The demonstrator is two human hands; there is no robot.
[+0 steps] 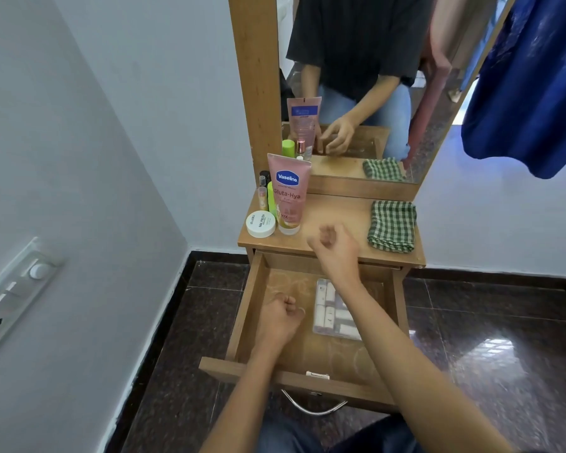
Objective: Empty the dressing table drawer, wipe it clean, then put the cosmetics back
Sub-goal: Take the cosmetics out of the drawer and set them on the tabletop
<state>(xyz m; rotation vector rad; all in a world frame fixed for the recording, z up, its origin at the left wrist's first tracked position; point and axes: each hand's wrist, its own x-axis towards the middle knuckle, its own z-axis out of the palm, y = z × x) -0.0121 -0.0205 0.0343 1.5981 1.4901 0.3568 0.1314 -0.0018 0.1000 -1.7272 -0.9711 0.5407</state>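
Drawer (307, 354): pulled fully out of the dressing table (334, 210). It is plain light wood, and its bottom is lined with a tan sheet with a faint pale pattern.
Drawer front: nearest the camera, with a curved metal handle (314, 407) hanging below it.
Drawer contents: a clear case (335, 310) of small white tubes lies flat toward the right side, and the right forearm partly crosses it.
Left hand (280, 317): inside the drawer to the left of the case, low over the lining, with its fingers curled into a loose fist. Whether it pinches anything small cannot be told.
Right hand (335, 246): raised over the front edge of the tabletop with its fingers bent inward. It is blurred, so a grip on anything cannot be made out.
Tabletop, left: a pink Vaseline tube (288, 194) stands on its cap. A white jar (260, 223) sits just beside it at the front. A green bottle (271, 199) and a thin spray vial (262, 192) stand close behind the jar.
Tabletop, right: a green-and-white checked cloth (392, 225) lies folded, well apart from the bottles.
Mirror (356, 93): rises behind the tabletop and reflects the tube, the cloth and the person's arms.
Surroundings: a blue garment (530, 86) hangs at the right, a switch panel (10, 299) is on the left wall, and the floor (487, 338) is dark glossy tile.
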